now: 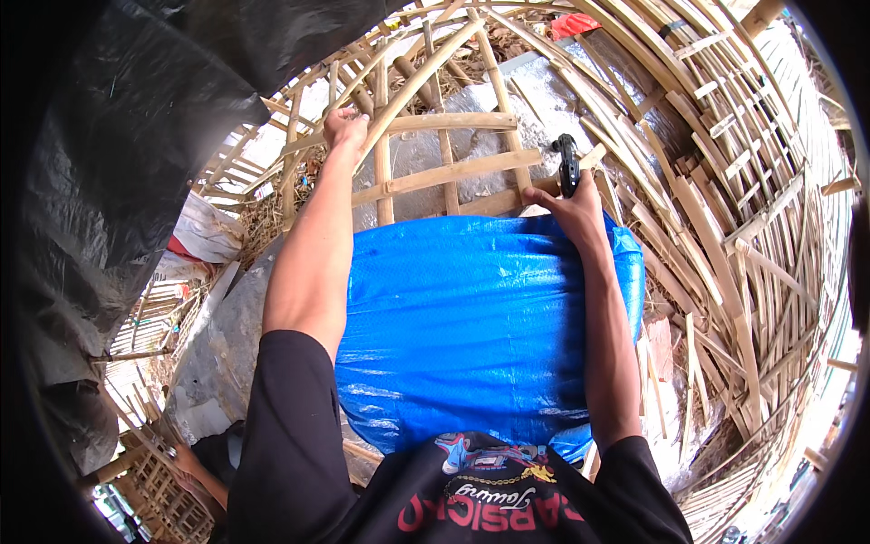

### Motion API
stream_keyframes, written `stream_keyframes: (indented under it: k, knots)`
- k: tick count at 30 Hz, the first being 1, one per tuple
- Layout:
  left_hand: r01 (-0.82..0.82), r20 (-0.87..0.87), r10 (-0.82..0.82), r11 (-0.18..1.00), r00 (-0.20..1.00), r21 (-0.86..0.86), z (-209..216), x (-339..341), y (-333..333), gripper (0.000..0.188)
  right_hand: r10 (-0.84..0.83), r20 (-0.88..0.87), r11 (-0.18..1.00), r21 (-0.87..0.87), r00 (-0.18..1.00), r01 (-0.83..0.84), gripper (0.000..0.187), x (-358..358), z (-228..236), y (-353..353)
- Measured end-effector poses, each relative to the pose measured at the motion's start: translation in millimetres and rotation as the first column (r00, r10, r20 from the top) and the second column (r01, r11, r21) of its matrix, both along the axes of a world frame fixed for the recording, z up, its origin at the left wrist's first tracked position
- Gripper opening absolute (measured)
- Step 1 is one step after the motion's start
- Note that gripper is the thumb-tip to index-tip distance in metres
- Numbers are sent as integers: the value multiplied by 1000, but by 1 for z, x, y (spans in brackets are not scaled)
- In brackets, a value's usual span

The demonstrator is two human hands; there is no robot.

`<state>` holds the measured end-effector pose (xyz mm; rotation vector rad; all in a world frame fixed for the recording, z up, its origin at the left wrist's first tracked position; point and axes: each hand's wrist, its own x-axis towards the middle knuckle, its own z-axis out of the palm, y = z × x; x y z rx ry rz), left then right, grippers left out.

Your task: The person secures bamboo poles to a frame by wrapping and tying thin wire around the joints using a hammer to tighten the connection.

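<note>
Hands [345,131], bamboo [453,174], shirt [294,453], red and white lettering [497,519]

red and white lettering [489,519] on a black shirt [385,497].

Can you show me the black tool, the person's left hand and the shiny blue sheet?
Black tool [568,163]: head view, middle of its body.
Left hand [345,130]: head view, back of the hand.
Blue sheet [462,313]: head view, middle of its surface.

A wrinkled black sheet [136,136] covers the upper left. Slatted bamboo [770,204] fills the right side, its lines bending toward the rim. Strong daylight shows through gaps and bleaches patches of the grey ground [217,354].
</note>
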<state>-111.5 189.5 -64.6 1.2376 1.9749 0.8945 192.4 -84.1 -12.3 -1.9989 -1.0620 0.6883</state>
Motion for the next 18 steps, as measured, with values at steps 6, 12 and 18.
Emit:
stream_keyframes:
  k: [6, 12, 18]
  knots:
    - [74, 381, -37, 994, 924, -83, 20, -45, 11, 17, 41, 51, 999, 7, 998, -42, 83, -13, 6, 3]
    - [257, 468, -146, 949, 872, -182, 92, -45, -32, 35, 61, 39, 997, -59, 997, -59, 87, -7, 7, 2]
    - [256, 516, -175, 963, 839, -89, 112, -52, -33, 52, 54, 96, 998, 7, 994, -55, 87, -6, -6, 4]
